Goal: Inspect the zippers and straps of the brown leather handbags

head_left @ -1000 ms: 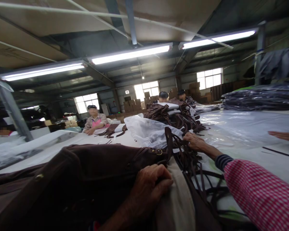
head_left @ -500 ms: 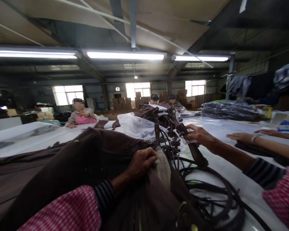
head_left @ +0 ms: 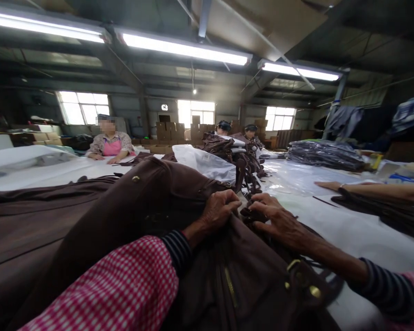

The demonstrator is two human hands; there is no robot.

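Bottom of the brown bag (head_left: 143, 202) is cut off by the frame, and whatever's under the right fingertips is too dark to make out. Bag's right in front, on the white surface (head_left: 338, 234), with a clear plastic bag (head_left: 207, 164) and a brown pile (head_left: 221, 146) behind. Left hand (head_left: 219, 212) has its grip curled on the bag's edge; right hand (head_left: 278, 218) is half-curled, can't tell if it's clenched.

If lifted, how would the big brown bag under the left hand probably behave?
The brown bag would probably sag, given its soft folds. Its gold-coloured fittings may add slight weight. Its matte surface suggests little slipperiness.
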